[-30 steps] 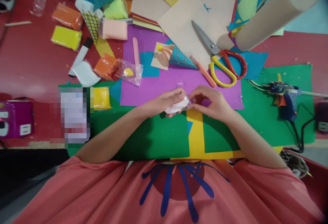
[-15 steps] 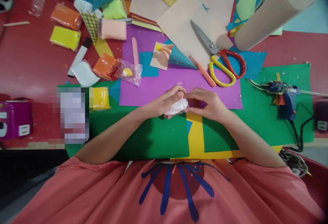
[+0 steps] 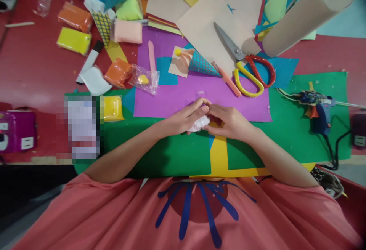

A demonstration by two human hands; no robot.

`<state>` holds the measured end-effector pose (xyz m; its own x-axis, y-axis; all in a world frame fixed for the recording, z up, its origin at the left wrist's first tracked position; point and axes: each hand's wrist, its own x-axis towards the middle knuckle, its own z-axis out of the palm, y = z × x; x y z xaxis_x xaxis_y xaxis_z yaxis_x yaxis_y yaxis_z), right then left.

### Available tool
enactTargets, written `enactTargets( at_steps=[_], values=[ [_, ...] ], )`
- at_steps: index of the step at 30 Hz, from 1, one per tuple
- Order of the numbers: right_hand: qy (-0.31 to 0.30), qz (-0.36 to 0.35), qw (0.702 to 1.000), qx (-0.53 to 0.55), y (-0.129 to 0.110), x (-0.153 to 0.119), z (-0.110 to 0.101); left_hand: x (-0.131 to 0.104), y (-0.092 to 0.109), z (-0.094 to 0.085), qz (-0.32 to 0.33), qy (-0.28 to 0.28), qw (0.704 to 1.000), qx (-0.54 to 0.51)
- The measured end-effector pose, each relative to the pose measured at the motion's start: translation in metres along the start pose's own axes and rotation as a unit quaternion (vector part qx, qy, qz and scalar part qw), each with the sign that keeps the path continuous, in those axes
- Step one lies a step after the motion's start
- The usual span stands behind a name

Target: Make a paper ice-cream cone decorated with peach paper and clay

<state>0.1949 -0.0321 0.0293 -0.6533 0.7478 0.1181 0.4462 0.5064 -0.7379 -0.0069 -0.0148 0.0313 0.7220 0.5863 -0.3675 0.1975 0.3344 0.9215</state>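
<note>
left hand (image 3: 181,121): curled closed around the white lump, thumb over its far side
right hand (image 3: 233,122): half closed, fingertips at the lump's right edge; cannot tell whether they grip it
white lump (image 3: 200,123): between the hands, mostly within the left
purple sheet (image 3: 168,103): under the fingers and beyond
blue cone (image 3: 202,64): farther out, lying on its side
scissors (image 3: 239,55): far right, open
yellow packet (image 3: 113,108): left

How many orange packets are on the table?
2: one orange packet at the upper left, just above the yellow-green packet; another, crumpled orange packet between the white piece and the small clear bag. More may be hidden behind the cones.
</note>
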Motion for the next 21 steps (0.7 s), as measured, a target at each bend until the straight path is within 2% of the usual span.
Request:
enactTargets(
  at_steps=[4,10,18,21],
  values=[
    [0.003,-0.026,0.999,0.026,0.002,-0.001,-0.002,0.001,0.0,-0.002,-0.004,0.01,1.0,-0.01],
    [0.052,-0.045,0.997,0.038,0.006,-0.002,-0.011,0.003,-0.001,-0.005,0.003,0.037,0.999,-0.015],
    [0.125,0.008,0.991,0.056,0.009,0.0,-0.027,0.006,0.0,-0.01,0.035,0.106,0.993,-0.03],
    [0.11,0.014,0.992,0.059,0.009,0.002,-0.026,0.005,-0.001,-0.01,0.034,0.111,0.993,-0.018]
  ],
)
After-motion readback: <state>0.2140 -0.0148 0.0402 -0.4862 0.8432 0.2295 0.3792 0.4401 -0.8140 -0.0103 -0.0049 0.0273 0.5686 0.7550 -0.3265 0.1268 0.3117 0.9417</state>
